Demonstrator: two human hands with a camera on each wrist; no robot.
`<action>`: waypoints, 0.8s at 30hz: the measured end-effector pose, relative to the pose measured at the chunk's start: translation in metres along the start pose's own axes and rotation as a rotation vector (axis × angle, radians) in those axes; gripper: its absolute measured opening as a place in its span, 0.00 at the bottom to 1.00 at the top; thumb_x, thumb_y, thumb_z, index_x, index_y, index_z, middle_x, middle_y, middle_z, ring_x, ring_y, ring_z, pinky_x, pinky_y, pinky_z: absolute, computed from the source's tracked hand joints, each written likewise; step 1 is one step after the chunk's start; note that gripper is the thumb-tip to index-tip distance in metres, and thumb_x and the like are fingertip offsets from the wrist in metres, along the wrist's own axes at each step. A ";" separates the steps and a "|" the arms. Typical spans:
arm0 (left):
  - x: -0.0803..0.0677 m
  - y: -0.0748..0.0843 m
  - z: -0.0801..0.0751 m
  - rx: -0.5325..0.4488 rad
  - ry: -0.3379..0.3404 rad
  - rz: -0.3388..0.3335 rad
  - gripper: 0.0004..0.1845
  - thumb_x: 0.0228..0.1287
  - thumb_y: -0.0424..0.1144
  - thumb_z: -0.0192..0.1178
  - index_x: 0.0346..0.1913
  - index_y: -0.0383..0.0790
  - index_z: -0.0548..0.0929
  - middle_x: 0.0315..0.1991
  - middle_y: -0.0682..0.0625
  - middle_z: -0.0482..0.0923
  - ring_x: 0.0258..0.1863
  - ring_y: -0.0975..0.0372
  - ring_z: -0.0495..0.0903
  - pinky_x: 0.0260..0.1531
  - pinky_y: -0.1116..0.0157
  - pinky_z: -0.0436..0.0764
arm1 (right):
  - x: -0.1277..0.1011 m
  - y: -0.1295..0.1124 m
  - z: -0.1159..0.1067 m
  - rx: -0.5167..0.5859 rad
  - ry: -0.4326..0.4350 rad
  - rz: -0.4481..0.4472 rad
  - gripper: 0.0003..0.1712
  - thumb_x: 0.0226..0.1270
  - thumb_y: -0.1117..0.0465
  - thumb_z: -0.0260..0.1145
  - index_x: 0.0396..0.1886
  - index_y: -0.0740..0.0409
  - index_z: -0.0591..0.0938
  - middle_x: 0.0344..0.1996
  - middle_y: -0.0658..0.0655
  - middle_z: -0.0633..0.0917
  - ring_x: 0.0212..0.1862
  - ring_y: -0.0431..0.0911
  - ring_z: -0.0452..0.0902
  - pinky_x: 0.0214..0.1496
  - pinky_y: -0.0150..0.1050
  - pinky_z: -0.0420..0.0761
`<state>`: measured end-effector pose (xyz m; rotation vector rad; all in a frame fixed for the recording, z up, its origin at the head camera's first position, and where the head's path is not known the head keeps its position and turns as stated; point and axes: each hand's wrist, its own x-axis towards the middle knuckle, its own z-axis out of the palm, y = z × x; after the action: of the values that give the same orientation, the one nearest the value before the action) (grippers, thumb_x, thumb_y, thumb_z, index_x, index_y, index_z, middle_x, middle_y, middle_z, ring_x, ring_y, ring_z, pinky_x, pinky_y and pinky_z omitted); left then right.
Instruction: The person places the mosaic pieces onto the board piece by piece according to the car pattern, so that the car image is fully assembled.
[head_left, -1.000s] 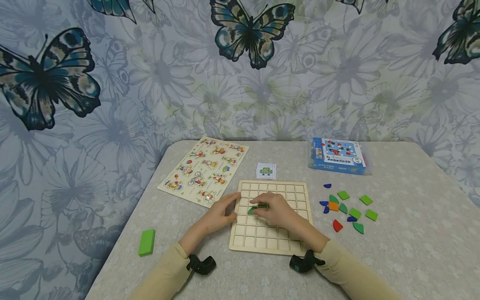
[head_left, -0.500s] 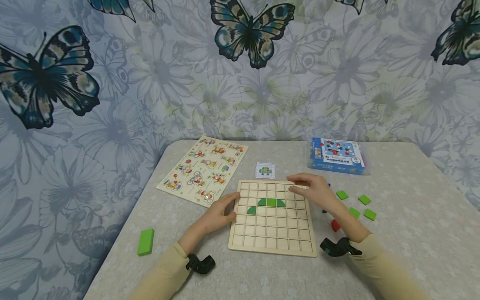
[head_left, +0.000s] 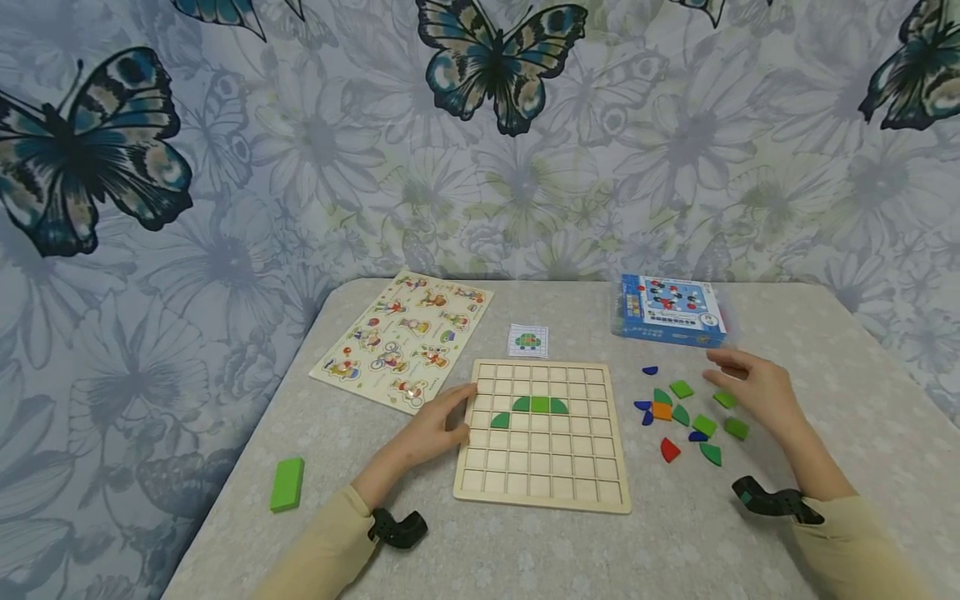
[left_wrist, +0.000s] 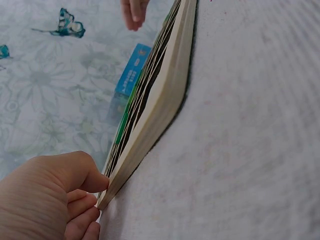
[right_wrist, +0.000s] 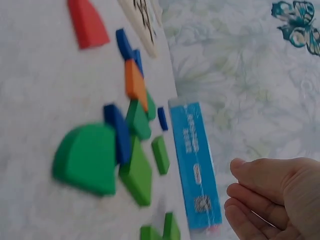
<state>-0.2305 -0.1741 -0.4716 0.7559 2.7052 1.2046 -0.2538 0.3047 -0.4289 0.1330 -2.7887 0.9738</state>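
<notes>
Centre of the frame, head view: wooden grid board (head_left: 542,433) lying flat on a grey table (head_left: 525,550). Four green pieces (head_left: 538,406) sit in its upper rows, three in a line and one a row lower to their left.

Left hand (head_left: 438,429): at the board's left edge, fingers curled against the rim and gripping it; the left wrist view shows the fingertips (left_wrist: 92,182) pressed to the board's corner.

Right hand (head_left: 753,390): right of centre, hovering over the loose pieces, fingers relaxed and slightly bent, holding nothing; the palm shows bare in the right wrist view.

Loose pieces (head_left: 686,412): scattered right of the board, between it and the right hand. Green squares, green quarter-rounds, small blue bits, one orange square (head_left: 663,411), one red piece (head_left: 670,450).

Blue box (head_left: 670,310): upper right of the table, beyond the loose pieces.

Small pattern card (head_left: 528,340): just above the board's top edge.

Picture puzzle board (head_left: 401,337): upper left of the table.

Green block (head_left: 287,483): lower left, well apart from the rest.

Butterfly-print cloth (head_left: 300,142): backdrop across the top of the frame.
</notes>
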 end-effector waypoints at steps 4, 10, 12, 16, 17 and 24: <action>0.001 0.001 0.000 -0.003 -0.002 0.002 0.35 0.60 0.31 0.57 0.71 0.34 0.60 0.70 0.41 0.58 0.69 0.52 0.55 0.65 0.53 0.59 | -0.009 0.009 -0.005 -0.026 -0.011 -0.017 0.27 0.66 0.54 0.63 0.56 0.71 0.76 0.49 0.72 0.79 0.49 0.65 0.75 0.45 0.59 0.75; 0.000 0.002 0.000 -0.010 0.000 -0.003 0.35 0.60 0.31 0.57 0.71 0.35 0.60 0.70 0.41 0.58 0.69 0.51 0.55 0.64 0.52 0.59 | -0.016 0.020 -0.002 -0.100 -0.047 -0.021 0.25 0.64 0.59 0.65 0.53 0.73 0.77 0.47 0.73 0.80 0.46 0.65 0.77 0.44 0.59 0.76; 0.000 0.001 0.000 0.001 0.001 0.000 0.35 0.61 0.31 0.57 0.71 0.35 0.60 0.70 0.41 0.58 0.69 0.51 0.55 0.64 0.52 0.59 | -0.018 0.024 0.001 -0.118 -0.056 -0.029 0.23 0.61 0.61 0.67 0.51 0.74 0.79 0.45 0.74 0.80 0.45 0.65 0.77 0.43 0.58 0.76; 0.000 0.000 0.001 0.033 0.007 0.004 0.35 0.60 0.31 0.58 0.71 0.35 0.61 0.69 0.41 0.59 0.69 0.52 0.56 0.64 0.53 0.59 | -0.021 0.029 0.005 -0.133 -0.056 -0.054 0.20 0.58 0.65 0.68 0.48 0.74 0.80 0.43 0.74 0.81 0.43 0.64 0.78 0.42 0.58 0.77; 0.000 -0.001 0.001 0.032 0.009 0.005 0.35 0.60 0.31 0.58 0.71 0.34 0.61 0.69 0.41 0.59 0.69 0.52 0.56 0.64 0.53 0.59 | -0.021 0.029 0.005 -0.129 -0.048 -0.058 0.20 0.58 0.66 0.68 0.48 0.74 0.80 0.43 0.74 0.81 0.43 0.64 0.78 0.42 0.58 0.77; 0.001 0.000 0.001 0.022 0.006 0.002 0.35 0.60 0.31 0.57 0.71 0.34 0.60 0.69 0.41 0.58 0.69 0.52 0.56 0.65 0.53 0.59 | -0.018 0.018 0.001 -0.101 -0.003 -0.101 0.20 0.60 0.65 0.68 0.50 0.72 0.80 0.44 0.71 0.82 0.44 0.65 0.78 0.43 0.59 0.76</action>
<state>-0.2310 -0.1733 -0.4725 0.7591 2.7273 1.1810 -0.2390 0.3190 -0.4441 0.2587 -2.7957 0.8087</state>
